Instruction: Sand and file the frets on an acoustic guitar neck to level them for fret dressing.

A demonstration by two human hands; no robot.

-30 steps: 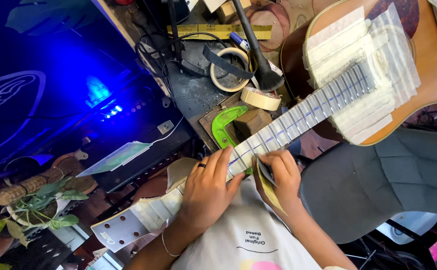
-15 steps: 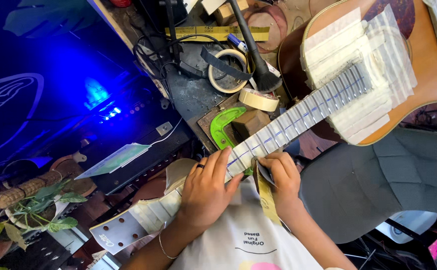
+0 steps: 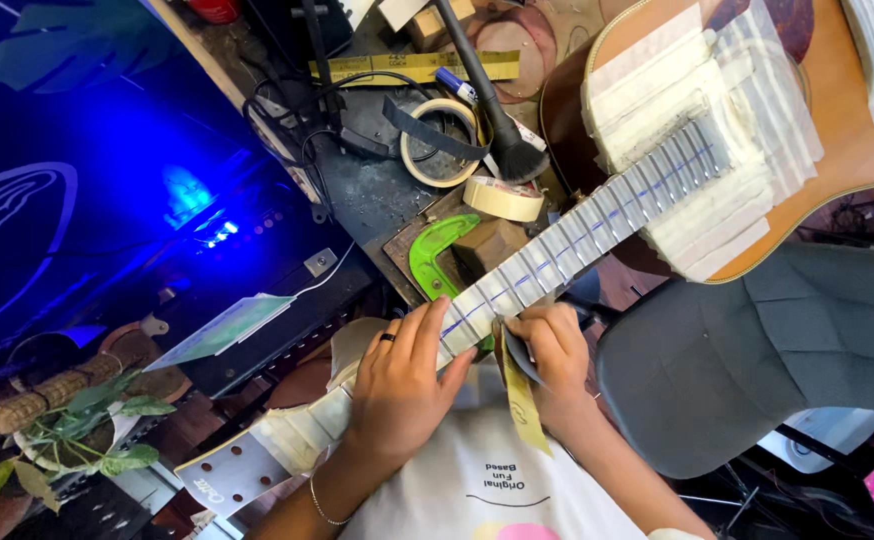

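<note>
An acoustic guitar (image 3: pixel 847 130) lies diagonally from upper right to lower left, its taped fretboard (image 3: pixel 577 245) crossing the frame's middle. Behind it, a cluttered workbench (image 3: pixel 367 190) holds tape rolls (image 3: pixel 502 198) and a green clamp (image 3: pixel 435 250); blue light fills the upper left. The left hand (image 3: pixel 402 385) lies flat, fingers together, on the neck. The right hand (image 3: pixel 549 355) pinches a folded sandpaper strip (image 3: pixel 519 395) against the fretboard's edge.

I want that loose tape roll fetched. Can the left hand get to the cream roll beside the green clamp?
Probably yes: the left hand rests on the guitar neck, and the cream tape roll lies uncovered just beyond it, nothing stacked on top.
</note>
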